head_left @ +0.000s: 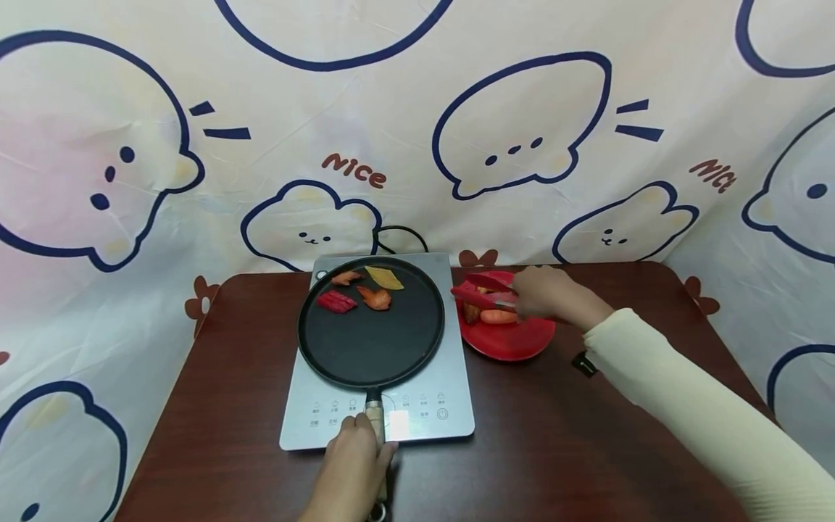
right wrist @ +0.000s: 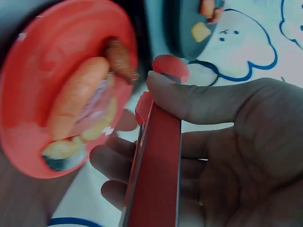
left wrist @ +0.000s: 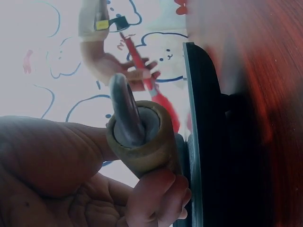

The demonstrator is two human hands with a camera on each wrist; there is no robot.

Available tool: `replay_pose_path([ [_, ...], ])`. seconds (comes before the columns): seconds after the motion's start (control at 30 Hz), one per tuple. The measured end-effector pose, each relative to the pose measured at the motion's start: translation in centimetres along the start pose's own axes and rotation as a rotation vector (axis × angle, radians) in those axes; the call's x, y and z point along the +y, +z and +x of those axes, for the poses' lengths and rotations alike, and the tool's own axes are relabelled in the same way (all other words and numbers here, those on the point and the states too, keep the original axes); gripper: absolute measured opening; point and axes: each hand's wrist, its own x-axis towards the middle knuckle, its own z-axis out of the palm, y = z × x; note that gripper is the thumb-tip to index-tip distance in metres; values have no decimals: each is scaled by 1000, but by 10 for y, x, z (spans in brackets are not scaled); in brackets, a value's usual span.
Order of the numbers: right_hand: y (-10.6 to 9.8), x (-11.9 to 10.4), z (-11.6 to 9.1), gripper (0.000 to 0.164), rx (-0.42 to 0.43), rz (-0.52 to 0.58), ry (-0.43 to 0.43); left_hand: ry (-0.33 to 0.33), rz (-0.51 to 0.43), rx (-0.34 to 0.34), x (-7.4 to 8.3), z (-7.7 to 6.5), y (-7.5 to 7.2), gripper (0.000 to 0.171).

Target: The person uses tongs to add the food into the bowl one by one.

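- Left hand (head_left: 352, 464): fingers curled round the pan's pale handle (head_left: 375, 415); metal ring (left wrist: 128, 111) at the handle's end.
- Right hand (head_left: 544, 293): has hold of red tongs (right wrist: 158, 175), thumb along one arm, other fingers partly bent on the far side. Tong arms slightly apart, heads over the left part of the red plate (head_left: 509, 346); cannot tell whether they touch food.
- Round black frying pan (head_left: 372, 344) sits on the silver induction cooktop (head_left: 303, 431).
- Toward the pan's far side: a dark red piece (head_left: 336, 301), a yellow slice (head_left: 384, 278), a wing-shaped brown piece (head_left: 375, 298), a smaller brown piece (head_left: 346, 278).
- Plate just right of the cooktop, bearing an orange sausage- or carrot-shaped piece (right wrist: 78, 97), a browned piece (right wrist: 120, 59) and others, partly hidden.
- Dark wood table (head_left: 222, 406) beneath; cartoon-printed cloth (head_left: 391, 130) behind; black cable (head_left: 404, 229) beyond the cooktop.
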Motion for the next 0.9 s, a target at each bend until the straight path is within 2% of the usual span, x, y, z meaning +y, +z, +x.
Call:
replay_pose_path([
  [0.2, 13, 8, -6, 34, -35, 41, 35, 1, -4, 2, 0, -1, -1, 47],
  [0.3, 15, 4, -8, 34, -33, 34, 53, 2, -9, 3, 0, -2, 0, 47],
  [0.57, 18, -7, -6, 20, -31, 16, 33, -1, -17, -10, 1, -1, 1, 48],
  [0.9, 23, -13, 3, 13, -50, -4, 33, 7, -23, -11, 0, -2, 0, 47],
])
